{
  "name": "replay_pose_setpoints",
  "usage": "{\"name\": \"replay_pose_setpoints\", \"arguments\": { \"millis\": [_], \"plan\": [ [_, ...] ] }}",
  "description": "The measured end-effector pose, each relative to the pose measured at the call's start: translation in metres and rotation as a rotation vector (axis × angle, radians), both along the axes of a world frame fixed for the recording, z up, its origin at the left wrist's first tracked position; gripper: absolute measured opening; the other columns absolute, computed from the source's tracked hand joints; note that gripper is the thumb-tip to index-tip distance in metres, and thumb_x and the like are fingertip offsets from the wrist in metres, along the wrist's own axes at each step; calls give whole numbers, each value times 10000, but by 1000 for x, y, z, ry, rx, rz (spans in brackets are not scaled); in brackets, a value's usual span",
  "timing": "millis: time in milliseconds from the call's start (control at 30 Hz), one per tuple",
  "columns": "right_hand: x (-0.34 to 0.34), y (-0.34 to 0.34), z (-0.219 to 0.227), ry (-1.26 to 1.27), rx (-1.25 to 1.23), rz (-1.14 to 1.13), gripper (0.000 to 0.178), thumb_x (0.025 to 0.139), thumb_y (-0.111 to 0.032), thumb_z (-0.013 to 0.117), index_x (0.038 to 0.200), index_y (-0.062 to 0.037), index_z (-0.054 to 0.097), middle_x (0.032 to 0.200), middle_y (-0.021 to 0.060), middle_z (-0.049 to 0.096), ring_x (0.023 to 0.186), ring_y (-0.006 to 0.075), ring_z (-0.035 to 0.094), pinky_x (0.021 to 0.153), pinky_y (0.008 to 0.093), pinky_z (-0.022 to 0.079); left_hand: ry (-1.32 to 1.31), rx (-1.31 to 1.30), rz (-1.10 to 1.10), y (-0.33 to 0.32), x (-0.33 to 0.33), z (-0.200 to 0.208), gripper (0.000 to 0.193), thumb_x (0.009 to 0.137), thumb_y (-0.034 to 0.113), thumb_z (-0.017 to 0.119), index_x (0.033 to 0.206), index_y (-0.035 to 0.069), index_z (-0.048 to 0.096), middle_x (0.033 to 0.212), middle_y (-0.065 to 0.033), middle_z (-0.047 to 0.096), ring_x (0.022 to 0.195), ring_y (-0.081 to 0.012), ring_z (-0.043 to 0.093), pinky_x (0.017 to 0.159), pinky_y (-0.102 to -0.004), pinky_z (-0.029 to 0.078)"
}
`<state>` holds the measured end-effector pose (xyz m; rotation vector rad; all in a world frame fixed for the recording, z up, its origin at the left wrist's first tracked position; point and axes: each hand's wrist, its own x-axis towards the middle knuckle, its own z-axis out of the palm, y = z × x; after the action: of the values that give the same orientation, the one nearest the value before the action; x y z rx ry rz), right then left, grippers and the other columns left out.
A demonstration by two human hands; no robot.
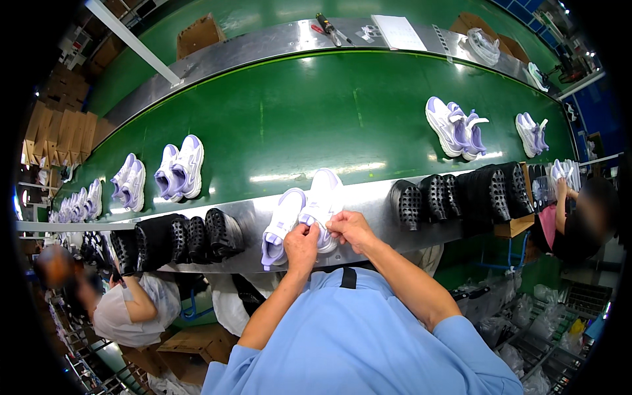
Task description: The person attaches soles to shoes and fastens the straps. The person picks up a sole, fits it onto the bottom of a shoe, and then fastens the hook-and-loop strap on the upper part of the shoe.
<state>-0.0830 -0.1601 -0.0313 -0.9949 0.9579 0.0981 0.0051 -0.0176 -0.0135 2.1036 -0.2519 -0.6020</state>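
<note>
A pair of white and lilac sneakers stands on the steel ledge in front of me. Both hands are at the right-hand sneaker (325,191), near its collar and strap. My left hand (301,247) has its fingers closed on the left side of the opening. From the other side my right hand (351,230) pinches the shoe's edge between thumb and fingers. The exact part pinched is too small to make out. Against it on the left, the other sneaker (286,214) stands untouched, toe pointing away from me.
Beyond the ledge (368,197) runs a green belt (309,112) carrying more sneaker pairs (181,168) (455,130). Black shoe-shaped pieces with round bumps (224,232) (405,204) flank me. Co-workers sit at left (135,306) and right (582,220). A screwdriver (327,27) and white papers (399,33) lie on the far ledge.
</note>
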Motion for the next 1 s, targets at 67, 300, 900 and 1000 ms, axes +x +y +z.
{"name": "replay_pose_setpoints", "arguments": {
  "millis": [67,300,900,1000],
  "plan": [
    [-2,2,-1,2,-29,-7,139,941,-143,780,926,-37,692,812,33,693,667,91,626,497,234,461,15,-6,-4,-2,1,5,330,918,262,723,860,-63,746,719,-210,716,640,-305,687,644,-430,514],
    [-14,10,1,49,-361,32,201,912,-168,765,976,-1,675,835,85,720,719,208,689,598,342,539,-92,-62,-239,2,-5,3,248,894,197,739,891,-51,727,780,-181,705,718,-344,673,680,-446,522],
    [-20,27,5,152,-1094,311,276,925,-235,678,968,36,654,897,268,696,868,464,688,791,551,542,-536,-115,-408,5,3,-1,195,823,57,768,991,52,669,913,-133,626,887,-356,637,737,-471,523],
    [-21,24,12,176,-1079,368,278,929,-243,666,966,33,654,914,276,696,873,471,686,800,560,542,-599,-54,-621,36,17,53,244,822,53,770,1044,51,668,959,-142,629,916,-362,633,773,-463,518]
  ]
}}
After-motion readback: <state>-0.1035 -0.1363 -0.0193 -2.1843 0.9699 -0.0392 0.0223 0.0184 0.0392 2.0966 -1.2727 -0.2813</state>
